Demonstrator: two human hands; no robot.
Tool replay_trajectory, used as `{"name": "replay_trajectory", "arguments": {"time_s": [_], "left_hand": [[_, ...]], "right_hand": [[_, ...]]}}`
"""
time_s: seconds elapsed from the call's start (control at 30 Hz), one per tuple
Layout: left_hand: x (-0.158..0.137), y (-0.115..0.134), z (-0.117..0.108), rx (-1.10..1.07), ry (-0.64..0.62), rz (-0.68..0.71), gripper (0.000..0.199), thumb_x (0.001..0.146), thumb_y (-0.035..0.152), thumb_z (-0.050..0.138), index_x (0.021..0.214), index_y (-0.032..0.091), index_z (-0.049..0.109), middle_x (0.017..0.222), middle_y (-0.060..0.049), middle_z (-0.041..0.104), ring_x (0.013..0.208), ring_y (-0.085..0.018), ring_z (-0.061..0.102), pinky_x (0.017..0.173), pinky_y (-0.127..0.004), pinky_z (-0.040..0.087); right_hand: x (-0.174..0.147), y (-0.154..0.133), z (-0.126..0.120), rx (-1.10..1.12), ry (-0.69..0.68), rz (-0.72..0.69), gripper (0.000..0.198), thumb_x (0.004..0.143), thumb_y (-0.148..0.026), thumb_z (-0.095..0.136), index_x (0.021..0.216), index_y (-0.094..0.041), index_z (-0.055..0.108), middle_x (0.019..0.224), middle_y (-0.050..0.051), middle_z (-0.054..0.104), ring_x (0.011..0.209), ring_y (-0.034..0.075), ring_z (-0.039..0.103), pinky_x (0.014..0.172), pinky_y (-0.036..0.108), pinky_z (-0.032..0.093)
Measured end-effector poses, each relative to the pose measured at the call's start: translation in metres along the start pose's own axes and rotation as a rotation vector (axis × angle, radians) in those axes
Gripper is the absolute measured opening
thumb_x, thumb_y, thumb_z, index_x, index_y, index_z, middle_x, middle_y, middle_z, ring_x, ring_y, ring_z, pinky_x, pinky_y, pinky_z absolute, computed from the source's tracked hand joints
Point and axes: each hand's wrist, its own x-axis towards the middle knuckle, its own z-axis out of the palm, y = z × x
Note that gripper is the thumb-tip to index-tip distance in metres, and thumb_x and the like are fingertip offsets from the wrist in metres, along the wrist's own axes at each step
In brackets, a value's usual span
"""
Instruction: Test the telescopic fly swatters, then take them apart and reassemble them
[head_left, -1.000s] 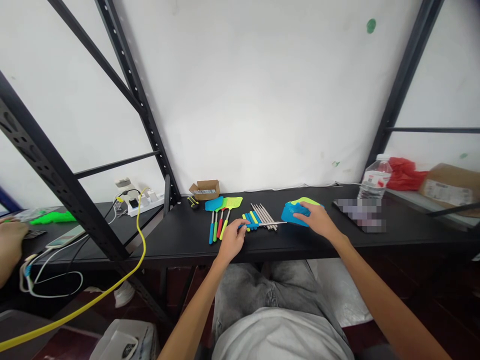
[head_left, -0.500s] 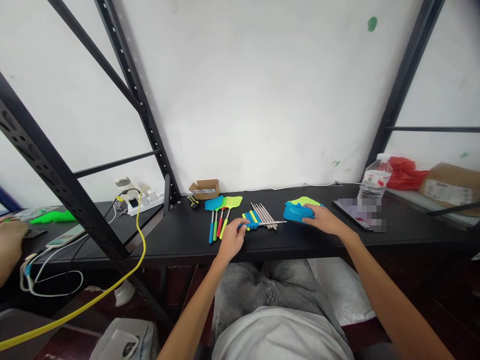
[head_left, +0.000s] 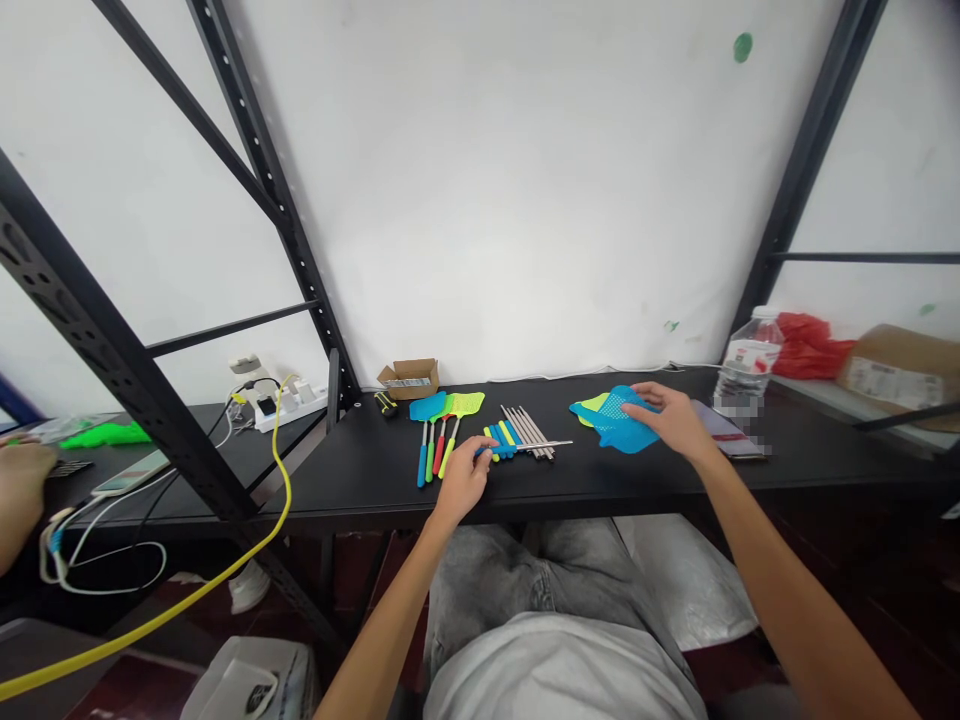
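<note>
My left hand [head_left: 465,477] is closed on a blue handle with a thin metal rod [head_left: 546,444], which points right, low over the table. In my right hand [head_left: 669,417] a perforated blue fly swatter head [head_left: 628,430] is pinched at its right edge. Beneath and behind it shows a yellow-green swatter head [head_left: 592,404]. Loose blue and yellow handles [head_left: 496,434] lie just beyond my left hand, beside several bare metal rods [head_left: 531,428]. Left of these, several whole fly swatters [head_left: 468,403] lie side by side, their coloured grips toward me.
A small open cardboard box [head_left: 409,378] and a tape measure [head_left: 385,404] sit at the back left. To the right are a flat tablet-like thing [head_left: 724,428] and a water bottle [head_left: 750,355]. A yellow cable [head_left: 279,470] hangs at left, near another person's hand [head_left: 22,490].
My right hand has shifted slightly right and turned the blue swatter head, so its flat perforated face shows. The left hand with the handle and rod has barely moved.
</note>
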Motion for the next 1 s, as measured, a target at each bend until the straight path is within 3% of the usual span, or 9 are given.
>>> {"name": "replay_trajectory", "arguments": {"time_s": [0.13, 0.33, 0.47, 0.6, 0.67, 0.8, 0.87, 1.0], "left_hand": [[0.000, 0.003, -0.002, 0.014, -0.008, -0.014, 0.025, 0.090, 0.025, 0.044, 0.106, 0.020, 0.063, 0.091, -0.003, 0.067, 0.069, -0.015, 0.062, 0.065, -0.026, 0.046], [0.001, 0.004, -0.001, 0.009, -0.009, -0.022, 0.025, 0.090, 0.025, 0.045, 0.106, 0.019, 0.064, 0.084, -0.003, 0.066, 0.068, -0.015, 0.061, 0.064, -0.026, 0.045], [0.000, 0.003, -0.001, 0.006, -0.007, -0.023, 0.026, 0.090, 0.025, 0.045, 0.106, 0.019, 0.064, 0.084, -0.003, 0.066, 0.067, -0.015, 0.061, 0.064, -0.026, 0.045], [0.001, 0.000, 0.001, 0.001, -0.001, -0.014, 0.025, 0.090, 0.025, 0.045, 0.105, 0.019, 0.064, 0.089, -0.003, 0.067, 0.067, -0.014, 0.060, 0.065, -0.026, 0.046], [0.001, -0.001, 0.001, 0.003, 0.000, -0.010, 0.025, 0.090, 0.025, 0.045, 0.105, 0.020, 0.064, 0.092, -0.004, 0.067, 0.067, -0.014, 0.060, 0.065, -0.026, 0.046], [0.001, -0.002, 0.001, -0.003, 0.008, -0.008, 0.025, 0.089, 0.024, 0.045, 0.104, 0.020, 0.064, 0.093, -0.003, 0.067, 0.067, -0.013, 0.060, 0.065, -0.026, 0.045], [0.001, -0.001, 0.001, -0.008, 0.012, -0.010, 0.025, 0.089, 0.024, 0.046, 0.104, 0.019, 0.065, 0.088, -0.003, 0.067, 0.067, -0.014, 0.060, 0.065, -0.026, 0.045], [0.001, 0.001, 0.000, -0.049, 0.028, -0.030, 0.026, 0.089, 0.025, 0.046, 0.104, 0.018, 0.065, 0.081, -0.002, 0.066, 0.064, -0.014, 0.060, 0.064, -0.025, 0.044]], "right_hand": [[0.001, 0.012, 0.017, 0.028, -0.058, 0.017, 0.040, 0.071, -0.047, 0.070, 0.097, -0.017, 0.067, 0.097, 0.010, 0.072, 0.093, 0.028, 0.067, 0.080, 0.042, 0.054], [-0.002, 0.001, 0.022, -0.050, -0.038, -0.053, 0.035, 0.076, -0.044, 0.066, 0.100, -0.019, 0.067, 0.098, 0.007, 0.072, 0.094, 0.027, 0.067, 0.085, 0.041, 0.051], [-0.006, -0.004, 0.024, -0.233, -0.104, -0.055, 0.039, 0.077, -0.044, 0.065, 0.107, -0.020, 0.067, 0.103, 0.008, 0.072, 0.093, 0.028, 0.067, 0.083, 0.041, 0.050], [-0.007, -0.004, 0.025, -0.274, -0.237, -0.053, 0.032, 0.078, -0.046, 0.063, 0.097, -0.020, 0.069, 0.093, 0.005, 0.073, 0.085, 0.026, 0.068, 0.076, 0.037, 0.052], [-0.008, -0.004, 0.025, -0.228, -0.314, 0.002, 0.033, 0.078, -0.047, 0.064, 0.095, -0.019, 0.067, 0.087, 0.005, 0.073, 0.076, 0.024, 0.068, 0.066, 0.033, 0.053], [-0.013, -0.007, 0.028, 0.044, -0.405, 0.247, 0.049, 0.078, -0.050, 0.065, 0.115, -0.019, 0.056, 0.078, 0.005, 0.071, 0.056, 0.021, 0.067, 0.040, 0.025, 0.046], [-0.015, -0.008, 0.031, 0.202, -0.348, 0.317, 0.051, 0.078, -0.049, 0.065, 0.118, -0.020, 0.052, 0.077, 0.004, 0.070, 0.053, 0.019, 0.067, 0.035, 0.022, 0.041], [-0.017, -0.008, 0.038, 0.449, -0.170, 0.392, 0.042, 0.074, -0.046, 0.072, 0.102, -0.020, 0.055, 0.068, 0.000, 0.063, 0.044, 0.013, 0.060, 0.031, 0.017, 0.035]]}}
